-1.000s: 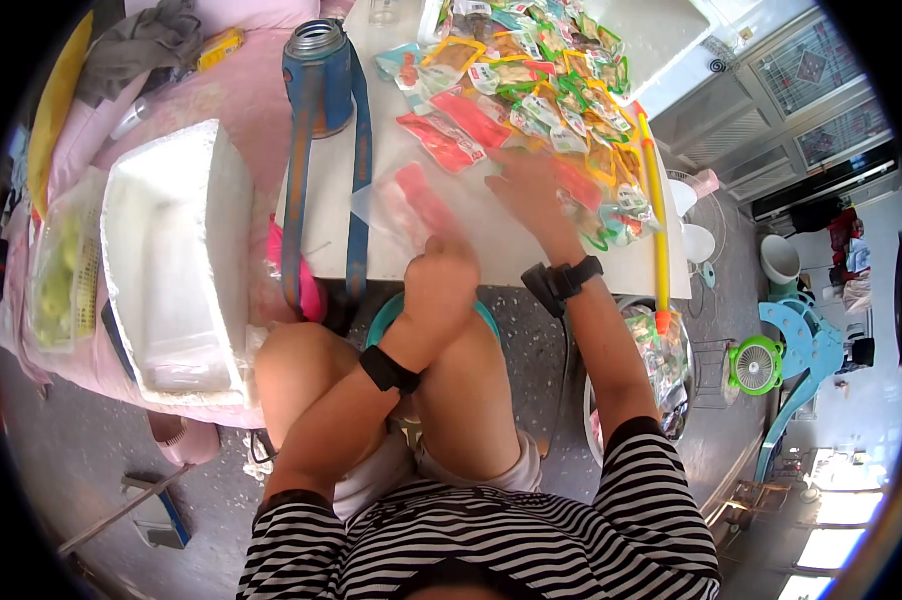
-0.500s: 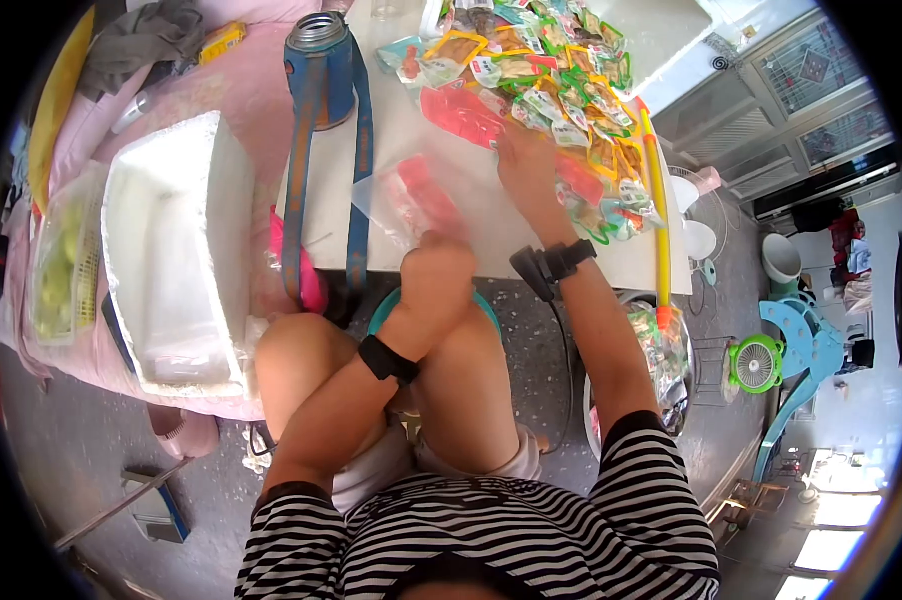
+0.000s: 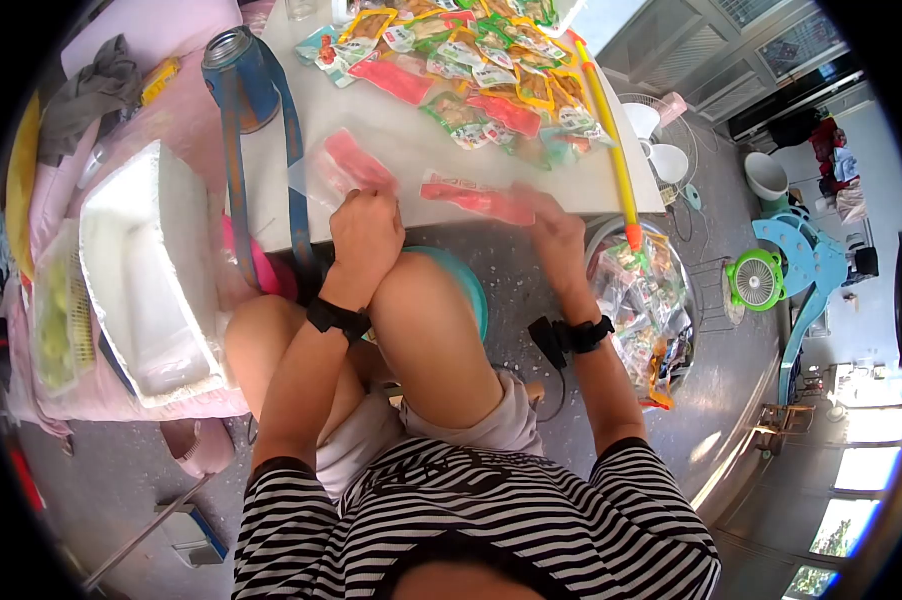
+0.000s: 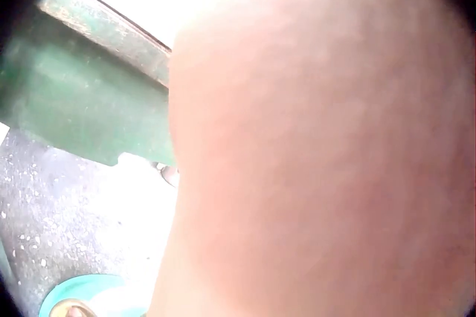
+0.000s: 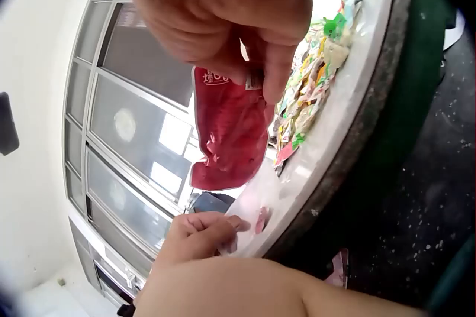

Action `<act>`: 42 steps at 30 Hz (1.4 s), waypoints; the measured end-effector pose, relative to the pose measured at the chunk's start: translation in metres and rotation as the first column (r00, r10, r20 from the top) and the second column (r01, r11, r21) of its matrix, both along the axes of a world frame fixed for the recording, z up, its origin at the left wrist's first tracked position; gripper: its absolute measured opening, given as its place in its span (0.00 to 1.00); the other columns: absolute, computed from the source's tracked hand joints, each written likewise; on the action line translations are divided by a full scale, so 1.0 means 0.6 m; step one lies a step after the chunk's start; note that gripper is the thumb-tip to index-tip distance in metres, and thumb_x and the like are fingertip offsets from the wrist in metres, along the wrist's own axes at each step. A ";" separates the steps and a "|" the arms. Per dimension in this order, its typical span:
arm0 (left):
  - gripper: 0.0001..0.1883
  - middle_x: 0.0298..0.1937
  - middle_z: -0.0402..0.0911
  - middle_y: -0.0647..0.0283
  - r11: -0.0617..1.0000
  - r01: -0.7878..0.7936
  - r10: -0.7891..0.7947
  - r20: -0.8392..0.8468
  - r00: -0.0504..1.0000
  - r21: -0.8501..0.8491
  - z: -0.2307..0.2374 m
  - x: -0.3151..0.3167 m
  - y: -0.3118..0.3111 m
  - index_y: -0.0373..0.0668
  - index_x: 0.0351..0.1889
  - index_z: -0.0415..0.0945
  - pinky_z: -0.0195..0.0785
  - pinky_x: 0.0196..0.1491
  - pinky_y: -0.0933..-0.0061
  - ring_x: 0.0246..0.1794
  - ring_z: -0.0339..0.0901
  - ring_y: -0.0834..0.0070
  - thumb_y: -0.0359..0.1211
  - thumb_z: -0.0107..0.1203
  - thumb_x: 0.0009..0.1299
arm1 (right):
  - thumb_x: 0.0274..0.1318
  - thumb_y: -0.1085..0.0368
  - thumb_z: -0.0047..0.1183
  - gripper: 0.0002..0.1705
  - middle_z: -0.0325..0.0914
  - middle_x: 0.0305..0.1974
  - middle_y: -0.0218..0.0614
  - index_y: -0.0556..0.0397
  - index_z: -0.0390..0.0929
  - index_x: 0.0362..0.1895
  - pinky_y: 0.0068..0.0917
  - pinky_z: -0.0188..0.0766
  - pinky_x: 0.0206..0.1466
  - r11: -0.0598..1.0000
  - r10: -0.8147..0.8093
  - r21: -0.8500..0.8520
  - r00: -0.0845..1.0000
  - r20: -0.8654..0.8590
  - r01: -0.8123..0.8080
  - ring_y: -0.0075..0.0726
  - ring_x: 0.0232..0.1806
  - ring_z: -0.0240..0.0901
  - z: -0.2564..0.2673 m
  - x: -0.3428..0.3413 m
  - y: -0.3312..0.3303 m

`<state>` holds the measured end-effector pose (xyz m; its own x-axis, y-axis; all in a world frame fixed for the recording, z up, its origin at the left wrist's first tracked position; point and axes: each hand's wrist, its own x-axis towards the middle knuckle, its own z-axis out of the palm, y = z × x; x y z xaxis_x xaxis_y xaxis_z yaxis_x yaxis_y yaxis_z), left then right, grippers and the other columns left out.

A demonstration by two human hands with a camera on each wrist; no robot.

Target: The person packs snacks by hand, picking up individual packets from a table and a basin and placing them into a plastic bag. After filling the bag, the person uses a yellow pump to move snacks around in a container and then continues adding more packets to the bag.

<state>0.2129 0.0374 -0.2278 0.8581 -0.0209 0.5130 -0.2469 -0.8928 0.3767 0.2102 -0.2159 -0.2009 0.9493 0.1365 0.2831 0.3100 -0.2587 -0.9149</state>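
Note:
My right hand (image 3: 558, 240) pinches one end of a flat red snack packet (image 3: 471, 196). The packet hangs down from the thumb and fingers in the right wrist view, with pale print near its top. At the table's near edge, my left hand (image 3: 368, 235) is curled with its fingertips on a clear plastic bag (image 3: 323, 180). A second red packet (image 3: 353, 160) shows at that bag, just beyond the knuckles. Skin fills most of the left wrist view, which hides the left fingers there.
Many snack packets (image 3: 491, 65) cover the far part of the white table (image 3: 301, 115). A yellow tube (image 3: 611, 135) runs along its right side. A blue strapped flask (image 3: 246, 85) stands left; a basin of packets (image 3: 636, 295) is at right. A foam box (image 3: 151, 290) sits on the bed.
My right hand has come away from the pile toward the table's near edge, bringing a red packet with it. The left hand keeps hold of the clear bag. The head view has shifted.

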 end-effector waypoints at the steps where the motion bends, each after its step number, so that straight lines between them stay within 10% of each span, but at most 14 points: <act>1: 0.04 0.25 0.77 0.53 1.000 -0.002 0.002 0.007 1.000 0.004 0.000 0.000 -0.001 0.37 0.21 0.74 0.70 0.31 0.56 0.30 0.76 0.55 0.27 0.55 0.55 | 0.58 0.79 0.43 0.18 0.76 0.53 0.36 0.59 0.78 0.50 0.23 0.67 0.57 0.999 -0.007 -0.040 0.999 0.046 0.009 0.28 0.54 0.71 -0.016 -0.015 -0.010; 8: 0.04 0.24 0.76 0.52 0.998 0.026 -0.027 0.021 0.999 0.052 -0.004 0.001 0.000 0.37 0.26 0.74 0.69 0.31 0.55 0.29 0.75 0.54 0.28 0.54 0.59 | 0.57 0.70 0.53 0.15 0.75 0.52 0.43 0.64 0.75 0.48 0.27 0.72 0.52 0.758 -0.075 0.578 0.920 -0.384 0.303 0.32 0.49 0.75 -0.086 -0.070 -0.035; 10: 0.04 0.24 0.76 0.53 0.998 0.035 -0.036 0.030 0.999 0.046 -0.001 0.001 0.001 0.37 0.26 0.73 0.69 0.31 0.54 0.29 0.75 0.54 0.28 0.55 0.59 | 0.58 0.69 0.54 0.15 0.75 0.49 0.43 0.63 0.73 0.48 0.28 0.74 0.49 0.945 -0.222 0.193 0.952 -0.209 0.263 0.33 0.47 0.76 -0.113 -0.068 -0.041; 15: 0.05 0.24 0.75 0.54 0.999 0.041 -0.042 0.027 0.999 0.023 -0.001 -0.001 0.001 0.38 0.25 0.73 0.68 0.31 0.55 0.29 0.75 0.55 0.29 0.56 0.59 | 0.59 0.67 0.53 0.12 0.79 0.38 0.34 0.58 0.76 0.46 0.23 0.74 0.36 0.723 0.125 0.635 0.852 -0.508 0.272 0.27 0.37 0.77 -0.086 -0.089 0.000; 29: 0.07 0.28 0.74 0.57 0.992 0.009 -0.027 0.140 0.990 0.129 0.025 -0.014 0.000 0.39 0.29 0.73 0.72 0.29 0.62 0.32 0.74 0.58 0.26 0.56 0.53 | 0.57 0.62 0.55 0.10 0.71 0.17 0.23 0.57 0.80 0.33 0.13 0.51 0.16 0.989 0.085 0.146 0.902 -0.422 -0.025 0.13 0.15 0.60 0.013 -0.023 0.046; 35: 0.11 0.30 0.73 0.57 0.988 0.095 -0.117 0.189 0.975 0.122 0.032 -0.016 0.002 0.37 0.34 0.74 0.72 0.30 0.63 0.34 0.73 0.59 0.24 0.53 0.51 | 0.57 0.66 0.53 0.09 0.72 0.22 0.28 0.61 0.78 0.33 0.18 0.64 0.21 0.990 0.118 0.123 0.881 -0.459 -0.069 0.20 0.20 0.67 0.007 0.046 0.133; 42: 0.15 0.31 0.73 0.56 0.993 0.051 -0.066 0.133 0.989 0.109 0.019 -0.013 0.008 0.35 0.39 0.76 0.73 0.31 0.62 0.34 0.73 0.58 0.23 0.52 0.51 | 0.58 0.70 0.50 0.12 0.75 0.42 0.39 0.63 0.74 0.45 0.29 0.77 0.43 0.793 0.297 0.608 0.896 -0.331 -0.037 0.34 0.41 0.76 -0.040 0.054 0.174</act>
